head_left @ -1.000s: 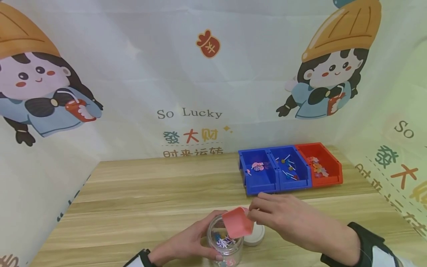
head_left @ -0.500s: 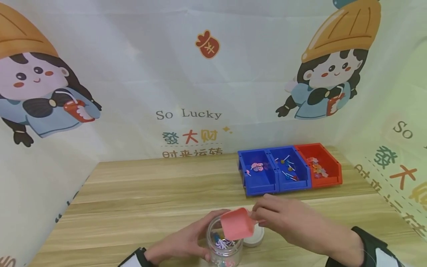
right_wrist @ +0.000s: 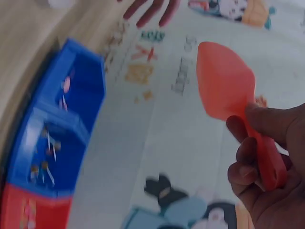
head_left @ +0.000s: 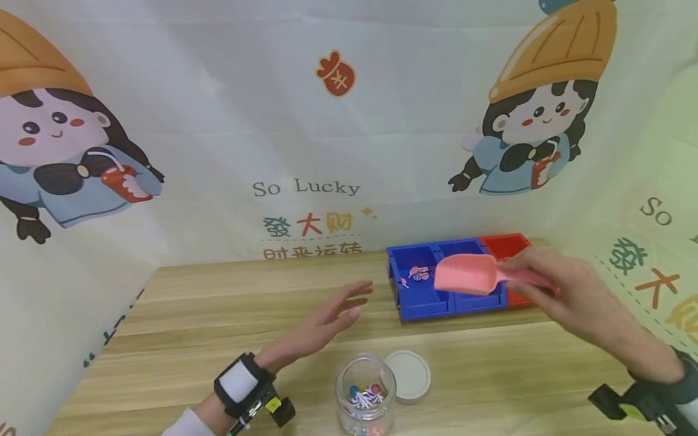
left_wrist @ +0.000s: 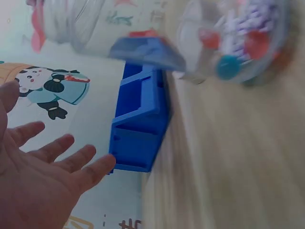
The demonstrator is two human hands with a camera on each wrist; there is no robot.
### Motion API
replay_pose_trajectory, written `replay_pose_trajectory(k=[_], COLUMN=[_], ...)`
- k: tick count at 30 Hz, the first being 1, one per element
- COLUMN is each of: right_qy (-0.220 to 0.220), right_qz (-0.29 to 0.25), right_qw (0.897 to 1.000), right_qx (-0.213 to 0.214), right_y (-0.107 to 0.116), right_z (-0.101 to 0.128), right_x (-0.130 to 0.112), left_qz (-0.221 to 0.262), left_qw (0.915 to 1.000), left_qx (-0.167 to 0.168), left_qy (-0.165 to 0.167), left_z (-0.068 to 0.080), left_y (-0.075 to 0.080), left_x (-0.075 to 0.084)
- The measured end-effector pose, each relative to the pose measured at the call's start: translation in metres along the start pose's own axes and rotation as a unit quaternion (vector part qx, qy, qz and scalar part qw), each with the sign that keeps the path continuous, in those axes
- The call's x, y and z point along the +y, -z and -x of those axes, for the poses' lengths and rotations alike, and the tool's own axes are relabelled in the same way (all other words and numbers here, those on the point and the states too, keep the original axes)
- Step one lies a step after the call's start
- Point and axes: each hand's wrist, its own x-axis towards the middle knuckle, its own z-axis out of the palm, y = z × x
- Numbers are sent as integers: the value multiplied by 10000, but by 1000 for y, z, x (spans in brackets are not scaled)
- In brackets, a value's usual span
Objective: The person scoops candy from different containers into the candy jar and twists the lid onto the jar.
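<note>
My right hand (head_left: 567, 290) grips the handle of a pink scoop (head_left: 466, 274), held up in front of the bins. In the right wrist view the fingers curl round the handle of the scoop (right_wrist: 224, 81). My left hand (head_left: 313, 324) is raised beyond and left of the jar, touching nothing; its fingers are spread in the left wrist view. A clear jar (head_left: 365, 387) stands uncapped near the front, with small lollipops (head_left: 368, 396) and other pieces lower down. Beside it on the right lies a white lid (head_left: 409, 375).
Two blue bins (head_left: 420, 306) and a red bin (head_left: 504, 244) stand joined at the back right. Lollipops (head_left: 420, 274) lie in the left blue bin. More lollipops (right_wrist: 47, 164) show in the middle bin. A printed cloth (head_left: 218, 133) closes off the back and sides.
My right hand has carried the scoop from above the jar up and right, before the bins. The left hand has let go of the jar and risen away from it.
</note>
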Motion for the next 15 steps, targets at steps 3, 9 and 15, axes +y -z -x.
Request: replay_pose_trajectory(k=[3,9,15], right_qy=[-548,-1768,-2274], right_qz=[697,1269,1191], right_qw=[9960,9615,9277], right_qx=[-109,-1675,-2710], right_y=[15,30,16], right_z=[-1,-7,-12], right_x=[25,81,121], left_qz=[-107,-364,-969], left_qw=[9993,9949,9919], left_qx=[338,809,586], left_qy=[-82,473,581], left_z=[-23,-71,-114], left_y=[4,6,-1], left_x=[2,-7,-20])
